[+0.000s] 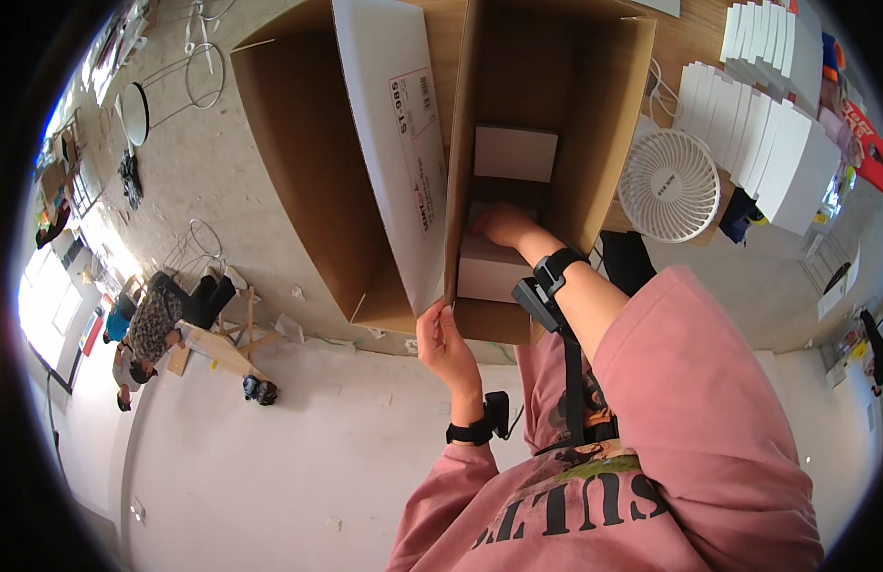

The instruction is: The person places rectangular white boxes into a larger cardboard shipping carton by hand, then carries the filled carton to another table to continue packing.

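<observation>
A deep cardboard box (604, 124), brown inside, stands open in front of me. Small white boxes lie in it: one (516, 154) farther back and another (494, 278) at the near end. My right hand (506, 227) reaches inside, its curled fingers at the far side of the near white box; the fingertips are partly hidden in shade. At the box's near left corner, my left hand (447, 348) pinches the lower edge of a white cardboard panel (389, 105) with a printed label. Each wrist wears a black strap with a device.
Left of the panel is another brown cardboard interior (303, 143). A white round fan (668, 184) and rows of white boxes (747, 143) stand on the wooden table at right. People (160, 319) are near a wooden stand (234, 351) at far left.
</observation>
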`<action>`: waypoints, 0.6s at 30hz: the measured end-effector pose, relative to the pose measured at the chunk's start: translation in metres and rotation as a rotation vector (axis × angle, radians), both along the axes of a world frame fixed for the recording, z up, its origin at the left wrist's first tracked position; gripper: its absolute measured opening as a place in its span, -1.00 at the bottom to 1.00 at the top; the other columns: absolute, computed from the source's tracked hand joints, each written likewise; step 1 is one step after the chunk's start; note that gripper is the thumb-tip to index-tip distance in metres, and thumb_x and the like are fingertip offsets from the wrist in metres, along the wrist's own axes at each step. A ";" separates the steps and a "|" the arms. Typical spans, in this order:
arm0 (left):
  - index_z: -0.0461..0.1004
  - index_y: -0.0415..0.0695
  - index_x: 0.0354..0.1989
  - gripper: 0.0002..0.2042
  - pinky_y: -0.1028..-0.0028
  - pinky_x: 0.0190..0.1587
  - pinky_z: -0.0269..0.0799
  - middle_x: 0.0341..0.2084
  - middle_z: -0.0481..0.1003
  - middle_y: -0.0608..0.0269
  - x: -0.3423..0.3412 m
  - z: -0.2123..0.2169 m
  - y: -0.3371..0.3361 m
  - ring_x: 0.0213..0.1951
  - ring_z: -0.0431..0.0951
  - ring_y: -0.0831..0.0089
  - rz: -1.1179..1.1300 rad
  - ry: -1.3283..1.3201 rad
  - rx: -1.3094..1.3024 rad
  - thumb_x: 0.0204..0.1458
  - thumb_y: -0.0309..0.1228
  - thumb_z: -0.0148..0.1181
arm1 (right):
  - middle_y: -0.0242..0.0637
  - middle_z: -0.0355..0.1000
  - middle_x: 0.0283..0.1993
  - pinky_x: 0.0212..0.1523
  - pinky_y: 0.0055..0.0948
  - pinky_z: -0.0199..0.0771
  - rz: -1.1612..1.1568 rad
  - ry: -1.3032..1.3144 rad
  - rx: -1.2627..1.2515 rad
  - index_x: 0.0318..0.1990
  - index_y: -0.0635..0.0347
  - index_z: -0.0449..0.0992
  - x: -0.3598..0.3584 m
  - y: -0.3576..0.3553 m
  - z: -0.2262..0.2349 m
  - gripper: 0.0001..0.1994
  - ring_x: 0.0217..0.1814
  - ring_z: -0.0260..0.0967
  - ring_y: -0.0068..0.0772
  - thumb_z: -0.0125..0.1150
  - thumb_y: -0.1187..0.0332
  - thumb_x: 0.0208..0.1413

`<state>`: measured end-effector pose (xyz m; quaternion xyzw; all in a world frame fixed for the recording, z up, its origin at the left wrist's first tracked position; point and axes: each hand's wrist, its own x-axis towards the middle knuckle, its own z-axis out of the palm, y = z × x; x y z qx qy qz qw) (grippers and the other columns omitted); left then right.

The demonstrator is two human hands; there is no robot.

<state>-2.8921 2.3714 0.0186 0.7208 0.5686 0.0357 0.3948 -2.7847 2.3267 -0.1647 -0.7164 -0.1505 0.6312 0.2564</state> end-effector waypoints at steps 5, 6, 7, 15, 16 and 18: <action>0.44 -0.32 -0.24 -0.88 0.66 -0.25 0.32 -0.38 0.45 0.34 0.002 0.000 -0.001 -0.33 0.39 0.65 0.004 -0.007 -0.004 0.10 -0.53 0.08 | -0.26 0.52 -0.16 0.03 -0.36 0.36 -0.056 0.015 -0.039 -0.34 -0.05 0.64 0.005 0.002 0.007 -0.70 -0.05 0.43 -0.23 -0.09 0.49 0.01; 0.44 -0.32 -0.24 -0.88 0.66 -0.25 0.32 -0.37 0.45 0.34 0.001 0.000 -0.001 -0.33 0.39 0.65 0.005 -0.012 0.000 0.10 -0.53 0.09 | -0.26 0.52 -0.16 0.03 -0.36 0.36 -0.079 0.028 -0.052 -0.34 -0.05 0.64 0.006 0.005 0.011 -0.69 -0.05 0.43 -0.24 -0.09 0.49 0.01; 0.44 -0.32 -0.24 -0.88 0.66 -0.25 0.33 -0.37 0.45 0.34 0.000 0.000 0.000 -0.33 0.39 0.65 0.006 -0.016 0.003 0.10 -0.53 0.09 | -0.26 0.52 -0.16 0.03 -0.36 0.36 -0.079 0.030 -0.050 -0.34 -0.05 0.64 0.008 0.006 0.016 -0.69 -0.05 0.43 -0.24 -0.09 0.49 0.01; 0.44 -0.31 -0.25 -0.89 0.65 -0.24 0.33 -0.37 0.45 0.34 0.001 0.002 0.001 -0.33 0.40 0.64 0.014 0.022 -0.010 0.11 -0.52 0.08 | -0.31 0.50 -0.10 0.06 -0.38 0.35 0.023 0.132 -0.093 -0.32 -0.08 0.63 0.023 0.000 0.042 -0.68 0.01 0.40 -0.25 -0.11 0.50 0.02; 0.44 -0.31 -0.25 -0.89 0.65 -0.24 0.33 -0.37 0.45 0.34 0.002 0.003 0.001 -0.33 0.39 0.64 0.003 0.033 -0.012 0.11 -0.52 0.08 | -0.31 0.50 -0.10 0.06 -0.38 0.35 0.023 0.132 -0.092 -0.32 -0.08 0.63 0.025 -0.001 0.044 -0.68 0.01 0.40 -0.25 -0.11 0.50 0.02; 0.44 -0.31 -0.25 -0.89 0.65 -0.24 0.32 -0.37 0.45 0.34 0.003 0.002 0.001 -0.33 0.39 0.64 0.000 0.012 -0.002 0.11 -0.52 0.08 | -0.33 0.49 -0.09 0.06 -0.38 0.35 0.142 0.075 -0.033 -0.29 -0.12 0.63 0.027 -0.001 0.047 -0.67 0.02 0.39 -0.26 -0.10 0.49 0.00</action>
